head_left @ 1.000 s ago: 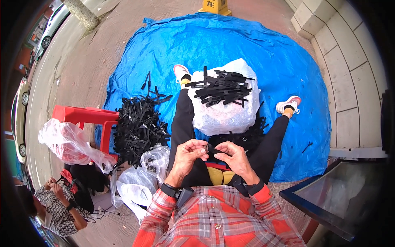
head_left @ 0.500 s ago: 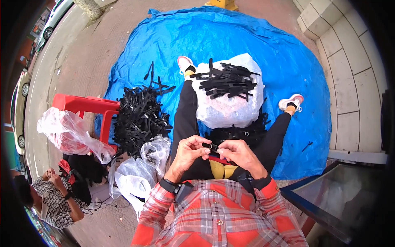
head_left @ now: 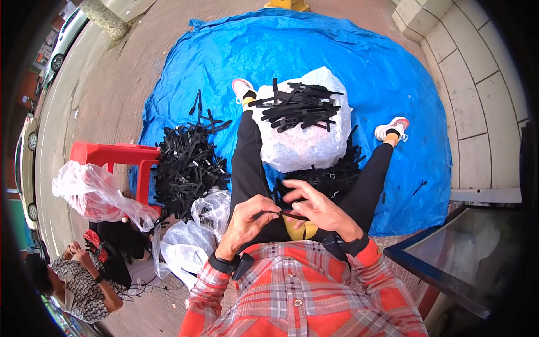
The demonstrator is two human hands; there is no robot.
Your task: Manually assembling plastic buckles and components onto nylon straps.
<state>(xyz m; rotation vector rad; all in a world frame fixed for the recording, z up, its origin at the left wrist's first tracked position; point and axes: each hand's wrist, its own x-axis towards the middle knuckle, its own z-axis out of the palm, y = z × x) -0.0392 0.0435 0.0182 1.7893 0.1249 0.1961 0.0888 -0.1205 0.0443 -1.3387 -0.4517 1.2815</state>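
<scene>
On a blue tarpaulin (head_left: pixel 382 84), a stuffed white plastic bag (head_left: pixel 303 155) is set between the legs (head_left: pixel 247 151), obstructing forward reach. To its left, a pile of black straps (head_left: pixel 191 171) is flanked by a red plastic stool (head_left: pixel 90 153); a smaller heap (head_left: pixel 303 106) is laid on the bag. The fingers of the right hand (head_left: pixel 321 212) are spread, contact unclear; nearer than the bag, by the left hand (head_left: pixel 252 220), a thin black strap (head_left: pixel 292 215) is pinched at one end. It is judged light, soft, pliable, best held by its ends.
</scene>
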